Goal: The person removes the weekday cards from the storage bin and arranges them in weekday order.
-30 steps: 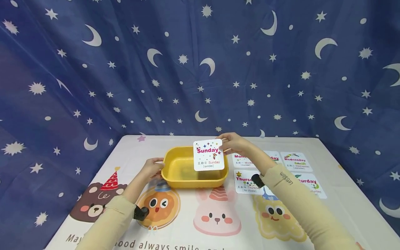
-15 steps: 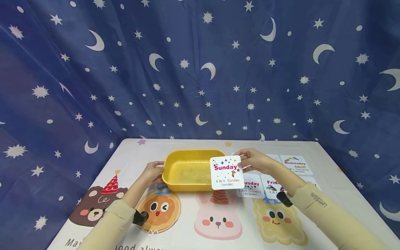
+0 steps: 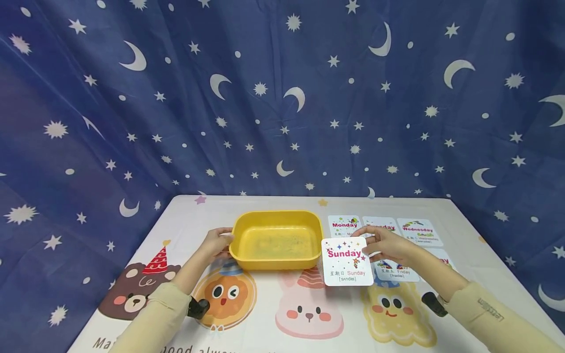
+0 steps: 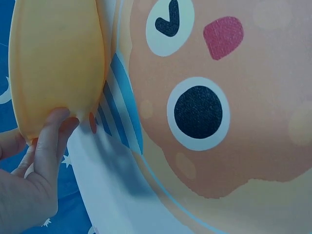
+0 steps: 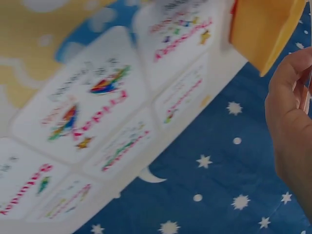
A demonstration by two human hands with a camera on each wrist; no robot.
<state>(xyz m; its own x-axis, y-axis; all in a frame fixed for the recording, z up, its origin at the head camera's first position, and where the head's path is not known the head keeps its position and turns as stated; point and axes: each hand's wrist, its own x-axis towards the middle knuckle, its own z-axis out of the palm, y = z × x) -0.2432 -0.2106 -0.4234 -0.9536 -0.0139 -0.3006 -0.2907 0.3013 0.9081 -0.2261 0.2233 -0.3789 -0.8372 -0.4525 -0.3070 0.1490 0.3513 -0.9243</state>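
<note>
While the left hand (image 3: 216, 243) gripped the left end of the yellow tub (image 3: 277, 239), its fingers (image 4: 54, 131) curled against the tub's outer wall and the thumb hooked at the rim, the right hand (image 3: 386, 243) pinched the Sunday card (image 3: 347, 261) by its upper right edge. The card was held face up and clear of the tub, just to the right of the tub's near right corner, above the tablecloth (image 3: 309, 314) with its cartoon animal faces. In the right wrist view only a thin edge of the card showed between the closed fingers (image 5: 287, 92), so the pinch was narrow, no wider than the card itself. The tub sat on the table, towards its far middle. Beside it on the right lay the other weekday cards in rows: the Monday card (image 3: 344, 225) and the Wednesday card (image 3: 417, 230) in the far row, the Friday card (image 3: 397, 271) nearer, partly covered by the right hand. A dark blue curtain (image 3: 282, 98) with stars and moons hung behind the table.
</note>
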